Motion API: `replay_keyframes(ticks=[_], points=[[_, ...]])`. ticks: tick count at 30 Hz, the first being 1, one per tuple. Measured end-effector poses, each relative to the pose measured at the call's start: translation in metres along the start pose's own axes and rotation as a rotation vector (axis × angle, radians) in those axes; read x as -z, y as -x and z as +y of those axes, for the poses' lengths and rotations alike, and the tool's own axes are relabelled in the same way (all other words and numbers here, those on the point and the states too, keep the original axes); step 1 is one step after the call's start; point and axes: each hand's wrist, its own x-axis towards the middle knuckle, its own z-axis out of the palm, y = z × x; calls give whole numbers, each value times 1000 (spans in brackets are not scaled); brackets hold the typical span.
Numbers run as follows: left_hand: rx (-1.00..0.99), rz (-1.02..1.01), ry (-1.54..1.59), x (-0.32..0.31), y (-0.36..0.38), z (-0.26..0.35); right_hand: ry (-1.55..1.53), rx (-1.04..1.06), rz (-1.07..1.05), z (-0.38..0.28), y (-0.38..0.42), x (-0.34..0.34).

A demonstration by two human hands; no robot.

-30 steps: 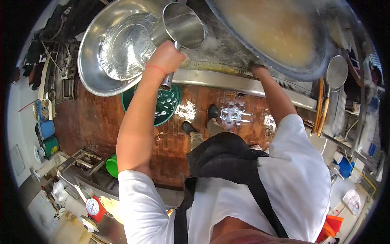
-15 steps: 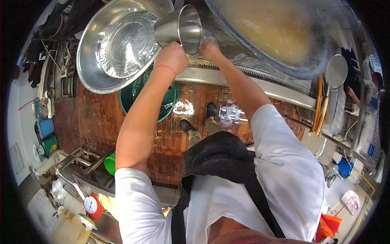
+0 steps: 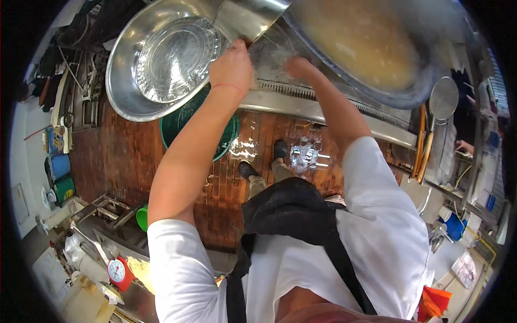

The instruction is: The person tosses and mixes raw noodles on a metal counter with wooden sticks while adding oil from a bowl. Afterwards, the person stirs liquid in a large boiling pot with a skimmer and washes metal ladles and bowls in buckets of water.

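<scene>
My left hand (image 3: 232, 64) is closed at the lower edge of a shiny steel container (image 3: 246, 19) with straight flaring sides. The container is tilted, its mouth turned right toward a big wok (image 3: 385, 97). Pale, cloudy yellowish liquid (image 3: 371, 48) fills the wok, with steam over it. To the right of the container, my right hand (image 3: 299, 67) hovers above the metal counter, apart from the container; its fingers are blurred. A wide steel basin (image 3: 121, 81) holding clear water is on the left, beside the container.
Below the basin stands a green tub (image 3: 229, 134) on the wet tiled floor (image 3: 129, 156). A strainer (image 3: 444, 99) with a wooden handle hangs at the right end of the counter edge (image 3: 291, 105). A red scale (image 3: 121, 273) sits lower left. Part of another person's hand (image 3: 464, 146) shows far right.
The steel container has moved up and right toward the wok and tipped over. My left hand moved with it; my right hand shifted right, away from the container.
</scene>
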Motion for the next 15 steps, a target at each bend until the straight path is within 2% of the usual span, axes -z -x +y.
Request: replay_keyframes(ticks=[1,2,3,4,5,8,10,11,13,14,15], points=[[36,-33,5,2,4,-7,166,141,107,10,29,-42],[72,-65,11,5,9,-16,-212,-151,-226,-24,77,98],[110,-98,20,7,15,-26,-282,-260,-601,-35,112,144],[157,-99,62,5,21,-40,-517,-507,-775,-34,151,153],[208,-99,104,0,27,-57,-498,-826,-203,-51,203,89],[302,-89,185,8,58,-94,-396,-650,-417,-43,212,44],[255,5,177,7,71,-113,-343,-537,-556,-38,209,18],[231,50,172,6,78,-121,-646,-603,-590,-54,160,11],[216,99,220,6,89,-135,-733,-605,-445,-89,80,81],[209,122,243,9,95,-138,-669,-479,-328,-110,39,110],[344,6,273,21,99,-136,-736,-480,-238,-126,2,127]])
